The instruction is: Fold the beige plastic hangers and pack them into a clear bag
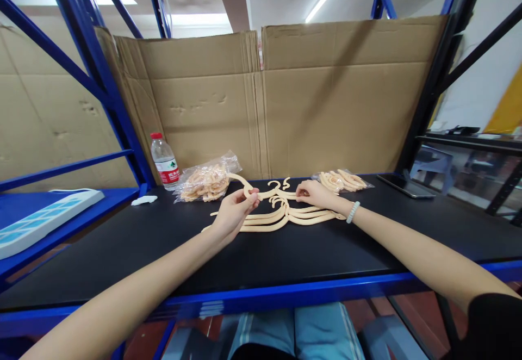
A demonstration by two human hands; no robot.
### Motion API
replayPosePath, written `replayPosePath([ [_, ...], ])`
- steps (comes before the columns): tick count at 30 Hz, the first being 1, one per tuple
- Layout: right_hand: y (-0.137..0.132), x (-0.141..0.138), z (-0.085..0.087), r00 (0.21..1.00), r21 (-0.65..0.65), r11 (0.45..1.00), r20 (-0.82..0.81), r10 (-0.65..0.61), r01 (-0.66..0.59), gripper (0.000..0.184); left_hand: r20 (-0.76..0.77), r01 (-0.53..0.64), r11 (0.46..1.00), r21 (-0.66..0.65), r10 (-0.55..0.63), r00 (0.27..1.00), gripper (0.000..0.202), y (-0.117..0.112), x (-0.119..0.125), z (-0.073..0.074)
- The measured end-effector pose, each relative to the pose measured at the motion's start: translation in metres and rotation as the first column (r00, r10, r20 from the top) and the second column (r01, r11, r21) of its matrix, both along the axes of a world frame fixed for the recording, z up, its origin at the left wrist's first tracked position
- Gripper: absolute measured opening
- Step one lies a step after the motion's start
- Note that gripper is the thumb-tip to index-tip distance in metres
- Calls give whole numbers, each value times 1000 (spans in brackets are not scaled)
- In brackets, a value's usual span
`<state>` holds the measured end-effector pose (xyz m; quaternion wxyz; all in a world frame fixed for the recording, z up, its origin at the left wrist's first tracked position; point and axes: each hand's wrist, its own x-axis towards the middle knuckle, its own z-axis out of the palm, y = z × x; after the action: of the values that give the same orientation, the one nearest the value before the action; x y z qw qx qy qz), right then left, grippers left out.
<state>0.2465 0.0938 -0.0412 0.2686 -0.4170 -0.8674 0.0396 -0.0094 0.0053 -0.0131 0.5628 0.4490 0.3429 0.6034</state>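
Observation:
My left hand (233, 216) pinches the left end of a beige plastic hanger (269, 193), where a curved beige piece (241, 179) rises from my fingertips towards the back. On the right arm of that hanger, my right hand (316, 193) is closed, its fingers partly hidden behind the knuckles. Nearer to me, several similar hangers (263, 228) lie stacked flat, their hooks bunched at the middle. A small loose hook (286, 184) shows just behind the held hanger's centre. My left forearm and hand cover part of the stack's left side.
Behind my hands lie two clear bags of beige parts, one on the left (206, 183) and one on the right (340, 180). A water bottle (165, 164) stands back left; a phone (405, 186) lies back right. Cardboard (346, 104) walls off the back of the black table (285, 262).

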Motion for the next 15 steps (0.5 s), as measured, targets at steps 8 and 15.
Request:
replayPosePath([
  [8,4,-12,-4,997,34,999,-75,-33,35,10,25,-87,994,-58,89,996,10,3,-2,6],
  [15,-9,4,20,942,39,999,-336,-23,38,8,74,-59,998,20,57,996,16,6,-6,8],
])
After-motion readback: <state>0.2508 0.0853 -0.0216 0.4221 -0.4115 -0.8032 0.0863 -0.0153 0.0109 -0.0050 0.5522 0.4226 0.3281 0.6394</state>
